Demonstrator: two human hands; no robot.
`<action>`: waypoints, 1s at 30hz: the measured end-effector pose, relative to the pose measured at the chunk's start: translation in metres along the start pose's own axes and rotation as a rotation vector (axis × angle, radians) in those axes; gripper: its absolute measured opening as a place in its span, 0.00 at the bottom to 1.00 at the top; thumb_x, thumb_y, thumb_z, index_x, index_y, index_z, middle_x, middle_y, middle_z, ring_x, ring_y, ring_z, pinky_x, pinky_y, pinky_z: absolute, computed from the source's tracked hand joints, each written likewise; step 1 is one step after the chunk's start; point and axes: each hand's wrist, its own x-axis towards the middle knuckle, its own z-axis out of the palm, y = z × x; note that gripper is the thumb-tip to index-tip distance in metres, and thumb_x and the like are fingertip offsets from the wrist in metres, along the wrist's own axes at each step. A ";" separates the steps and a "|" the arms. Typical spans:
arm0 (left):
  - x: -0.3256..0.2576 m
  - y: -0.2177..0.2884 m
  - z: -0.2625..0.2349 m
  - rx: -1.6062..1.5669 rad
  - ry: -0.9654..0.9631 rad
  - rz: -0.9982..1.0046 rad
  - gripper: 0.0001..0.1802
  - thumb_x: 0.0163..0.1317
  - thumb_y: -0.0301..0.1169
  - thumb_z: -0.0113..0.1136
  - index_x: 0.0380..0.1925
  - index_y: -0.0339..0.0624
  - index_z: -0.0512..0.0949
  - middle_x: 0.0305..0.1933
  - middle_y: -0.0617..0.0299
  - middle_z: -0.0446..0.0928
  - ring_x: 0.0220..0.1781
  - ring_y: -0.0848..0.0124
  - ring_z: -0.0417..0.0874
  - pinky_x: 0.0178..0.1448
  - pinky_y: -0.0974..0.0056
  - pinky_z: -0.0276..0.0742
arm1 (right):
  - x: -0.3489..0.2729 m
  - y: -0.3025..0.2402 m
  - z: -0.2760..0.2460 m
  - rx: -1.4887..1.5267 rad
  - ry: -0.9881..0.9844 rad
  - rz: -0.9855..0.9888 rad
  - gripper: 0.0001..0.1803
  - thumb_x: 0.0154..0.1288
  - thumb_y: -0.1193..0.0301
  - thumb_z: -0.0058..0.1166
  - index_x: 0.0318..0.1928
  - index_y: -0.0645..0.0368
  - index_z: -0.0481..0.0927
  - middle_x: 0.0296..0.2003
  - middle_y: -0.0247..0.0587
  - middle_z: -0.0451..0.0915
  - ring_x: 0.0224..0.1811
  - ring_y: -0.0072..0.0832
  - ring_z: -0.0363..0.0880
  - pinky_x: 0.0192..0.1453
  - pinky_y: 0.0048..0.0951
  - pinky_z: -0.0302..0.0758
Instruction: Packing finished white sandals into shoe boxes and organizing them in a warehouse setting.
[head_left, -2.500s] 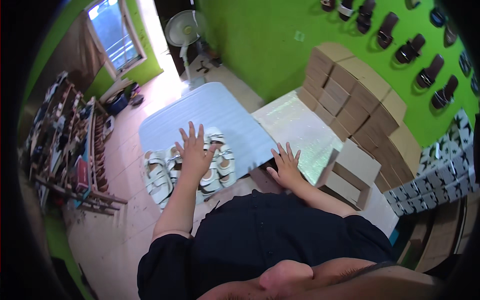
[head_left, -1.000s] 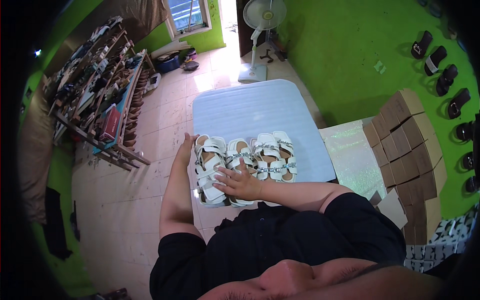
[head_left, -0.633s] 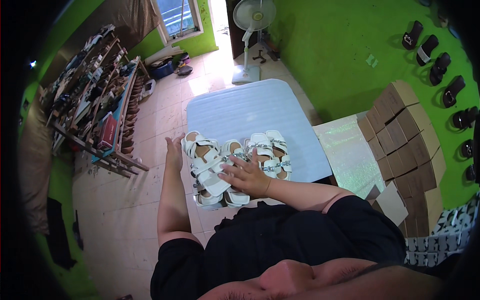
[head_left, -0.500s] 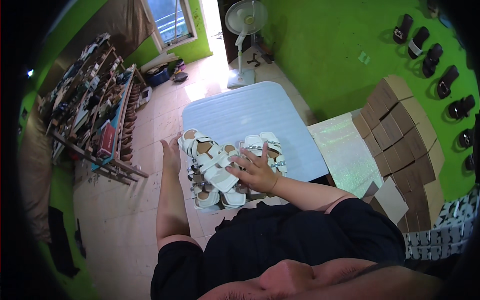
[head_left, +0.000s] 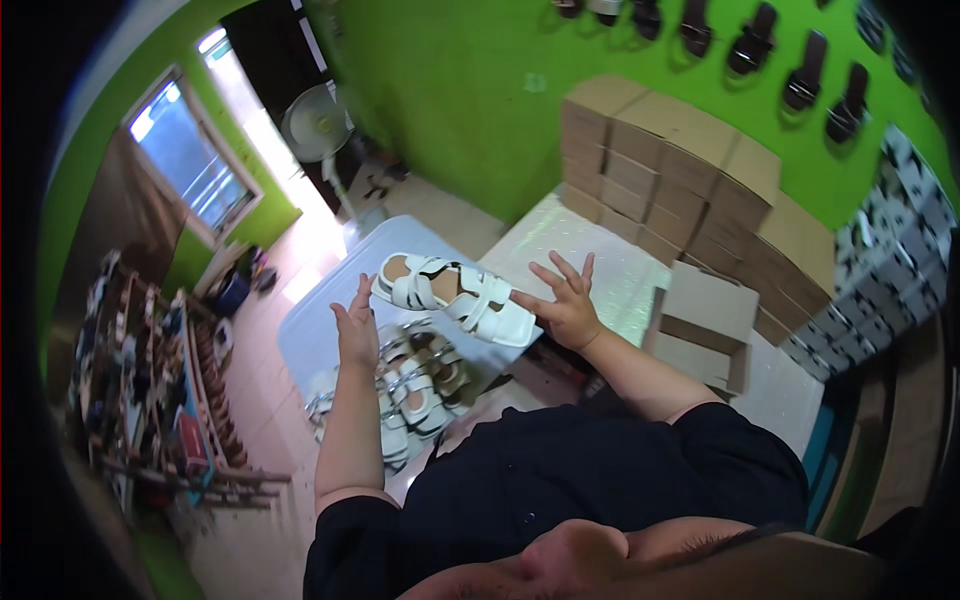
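White strappy sandals (head_left: 492, 318), seemingly a pair overlapping each other, are held up between my two hands, above the near edge of the table. My left hand (head_left: 357, 330) supports their left end with its fingers pointing up. At the right end, my right hand (head_left: 568, 308) grips with thumb and lower fingers while its other fingers spread outward. Below and to the left, several more white sandals (head_left: 418, 398) with chain-like trims stand close together on the light blue padded table (head_left: 320, 315). My left forearm covers part of that group.
An opened cardboard box (head_left: 705, 335) rests on the shiny white surface (head_left: 545, 235) at the right, before stacked brown boxes (head_left: 690, 165). Black-and-white patterned boxes (head_left: 885, 255) stand further right. A shoe rack (head_left: 150, 400) is at the left; a fan (head_left: 318, 125) stands behind the table.
The white sandals have been lifted off the others and moved right between both hands. My view has swung right, bringing the opened box and patterned boxes more into sight.
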 end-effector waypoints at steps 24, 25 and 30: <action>-0.075 -0.259 0.417 -0.086 -0.557 -0.538 0.44 0.74 0.63 0.16 0.71 0.43 0.65 0.81 0.39 0.28 0.83 0.59 0.20 0.80 0.54 0.17 | -0.332 0.236 -0.286 -0.252 -0.566 0.273 0.12 0.64 0.64 0.53 0.47 0.35 0.82 0.65 0.38 0.71 0.73 0.44 0.61 0.72 0.54 0.62; -0.081 -0.260 0.418 -0.020 -0.541 -0.546 0.44 0.74 0.63 0.16 0.71 0.43 0.65 0.81 0.40 0.30 0.83 0.58 0.21 0.80 0.54 0.18 | -0.338 0.238 -0.284 -0.246 -0.569 0.278 0.12 0.64 0.64 0.53 0.47 0.35 0.82 0.65 0.38 0.71 0.73 0.44 0.61 0.72 0.54 0.62; -0.085 -0.256 0.404 0.340 -0.598 -0.527 0.37 0.77 0.57 0.25 0.70 0.45 0.68 0.81 0.38 0.38 0.83 0.48 0.30 0.81 0.47 0.30 | -0.347 0.253 -0.269 -0.246 -0.694 0.144 0.08 0.64 0.64 0.55 0.42 0.42 0.83 0.67 0.38 0.69 0.74 0.44 0.60 0.71 0.54 0.63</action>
